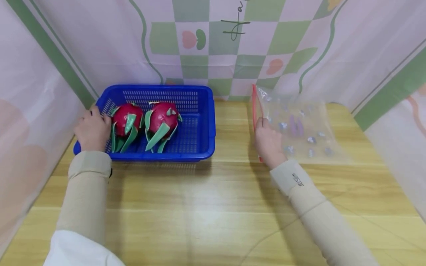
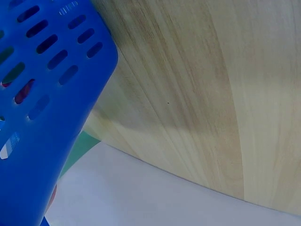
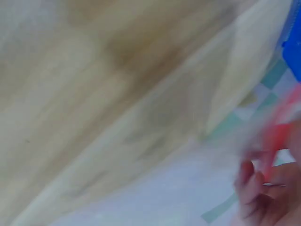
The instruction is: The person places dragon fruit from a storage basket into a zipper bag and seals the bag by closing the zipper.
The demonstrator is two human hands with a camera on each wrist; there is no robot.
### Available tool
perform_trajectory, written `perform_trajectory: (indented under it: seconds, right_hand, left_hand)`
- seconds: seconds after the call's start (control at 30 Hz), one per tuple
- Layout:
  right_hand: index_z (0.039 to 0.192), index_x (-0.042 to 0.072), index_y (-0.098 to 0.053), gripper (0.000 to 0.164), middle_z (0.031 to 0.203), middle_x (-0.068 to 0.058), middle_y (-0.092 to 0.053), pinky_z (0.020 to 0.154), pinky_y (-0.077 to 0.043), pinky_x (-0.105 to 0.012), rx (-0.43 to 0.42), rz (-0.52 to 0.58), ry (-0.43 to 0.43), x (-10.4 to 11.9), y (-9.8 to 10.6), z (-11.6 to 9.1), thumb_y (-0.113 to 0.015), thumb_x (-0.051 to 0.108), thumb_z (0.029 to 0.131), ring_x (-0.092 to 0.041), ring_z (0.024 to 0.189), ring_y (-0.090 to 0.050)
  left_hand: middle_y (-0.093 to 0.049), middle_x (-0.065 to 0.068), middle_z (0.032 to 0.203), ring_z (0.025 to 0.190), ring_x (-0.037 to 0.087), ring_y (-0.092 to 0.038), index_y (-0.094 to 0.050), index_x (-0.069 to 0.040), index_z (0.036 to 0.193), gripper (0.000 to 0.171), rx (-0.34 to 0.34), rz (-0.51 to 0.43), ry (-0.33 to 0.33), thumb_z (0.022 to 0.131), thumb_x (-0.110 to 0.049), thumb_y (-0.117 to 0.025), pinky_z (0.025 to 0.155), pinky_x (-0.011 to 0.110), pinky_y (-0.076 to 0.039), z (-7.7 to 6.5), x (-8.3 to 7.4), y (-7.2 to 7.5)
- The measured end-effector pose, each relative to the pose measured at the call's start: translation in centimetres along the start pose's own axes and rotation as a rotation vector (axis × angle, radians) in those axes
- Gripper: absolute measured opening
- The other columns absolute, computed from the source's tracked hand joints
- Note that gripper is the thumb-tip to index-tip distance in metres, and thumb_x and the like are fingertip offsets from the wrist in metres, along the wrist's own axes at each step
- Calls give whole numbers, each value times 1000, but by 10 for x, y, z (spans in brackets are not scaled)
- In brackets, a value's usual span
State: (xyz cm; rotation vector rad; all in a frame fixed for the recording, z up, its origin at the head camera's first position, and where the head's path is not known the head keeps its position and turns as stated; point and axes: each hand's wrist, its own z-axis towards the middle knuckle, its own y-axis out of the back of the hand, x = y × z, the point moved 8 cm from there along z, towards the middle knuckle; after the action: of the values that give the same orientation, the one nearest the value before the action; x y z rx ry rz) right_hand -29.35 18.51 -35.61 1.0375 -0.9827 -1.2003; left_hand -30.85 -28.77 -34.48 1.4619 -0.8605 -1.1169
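Note:
My left hand (image 1: 92,131) grips the left end of a blue plastic basket (image 1: 209,127), fingers over its rim. In the left wrist view the slotted basket wall (image 2: 51,141) appears tilted close to the camera, and the hand itself is out of that picture. Two red dragon fruits with green leaf-like scales, a left one (image 1: 125,112) and a right one (image 1: 163,118), lie inside. To the right, my right hand (image 1: 269,142) pinches the red-edged opening of a clear zip bag (image 1: 311,127) printed with small patterns. The right wrist view, blurred, shows curled fingers (image 3: 254,188) at the red strip.
Everything is on a light wooden table (image 1: 199,207). A patterned cloth (image 1: 223,44) with green checks stands behind it, and pale cloth panels flank both sides. A thin cable shadow or cord crosses near the right sleeve (image 1: 326,218).

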Motion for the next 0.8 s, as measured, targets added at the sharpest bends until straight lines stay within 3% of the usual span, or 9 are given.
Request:
perform_trajectory:
  seconds: [0.13,0.23,0.33,0.47,0.63,0.8]
  right_hand:
    - [130,-14,-41,44,125,-29,-48,45,-49,-45,27,-41,18,3,3,-5,-47,-8,86,-37,60,-59]
    - [119,-14,-50,30,123,-33,-49,46,-51,-46,11,-83,33,6,8,-9,-45,-7,91,-39,60,-61]
    - [101,-15,-61,19,105,-32,-58,47,-52,-44,-12,-143,40,8,12,-12,-47,-6,91,-37,59,-62]
    - [88,-13,-65,18,84,-24,-62,47,-51,-43,-32,-183,17,8,18,-15,-48,-7,89,-34,62,-62]
    - [112,-14,-60,28,100,-26,-63,49,-51,-48,-72,-139,-27,3,24,-16,-42,-3,93,-39,72,-61]
    - [125,-20,-47,37,109,-32,-56,48,-50,-50,-94,-61,-52,-2,26,-19,-38,-7,92,-41,59,-60]
  left_hand:
    - [-39,40,131,114,56,-42,-24,10,142,60,-15,4,-4,102,-34,-20,90,67,-42,0,-1,0]
    - [-37,41,132,114,57,-41,-22,10,143,60,-13,0,-7,102,-35,-19,90,68,-41,-1,0,0]
    - [-36,41,133,114,57,-41,-20,10,144,61,-8,-4,-9,102,-36,-19,90,69,-41,-2,0,-1]
    - [-36,40,134,113,57,-42,-23,9,143,59,-19,-14,-12,102,-34,-21,90,69,-41,-2,-2,1]
    - [-36,39,136,112,57,-42,-24,9,143,59,-26,-27,-11,102,-34,-21,88,69,-41,-2,-3,1]
    - [-36,39,135,112,57,-42,-24,9,143,59,-30,-32,-10,103,-34,-20,88,70,-41,-1,-1,0]
